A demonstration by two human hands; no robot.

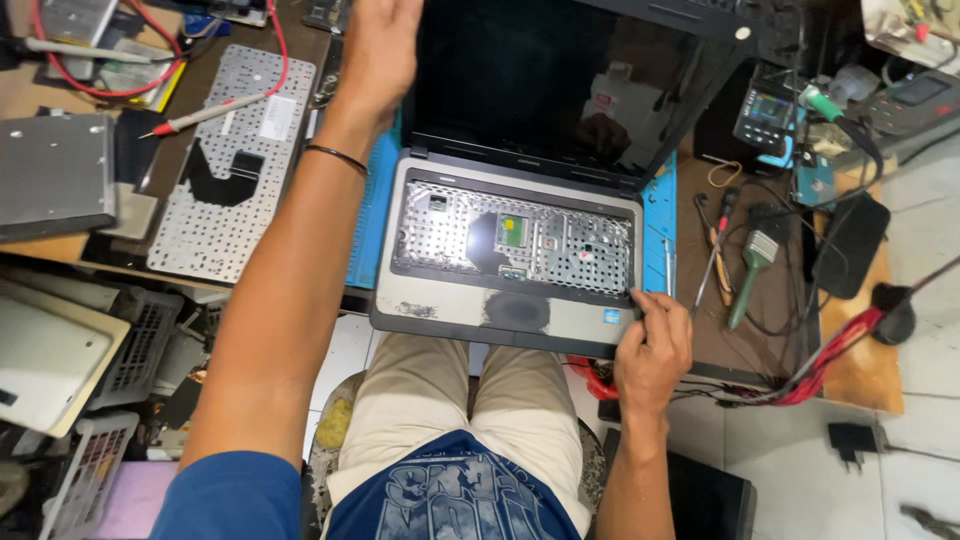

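An opened laptop with its keyboard removed lies on a blue mat in front of me, its metal keyboard bay exposed and its dark screen tilted back. My left hand reaches up along the left edge of the screen lid, fingers partly out of view at the top. My right hand rests on the laptop's front right corner, fingers curled on the palm rest. The detached keyboard lies face down on the bench to the left.
A red test probe and red wires lie over the keyboard. A grey drive sits at the far left. Right of the laptop lie a brush, a screwdriver, a multimeter and tangled cables. Plastic crates stand lower left.
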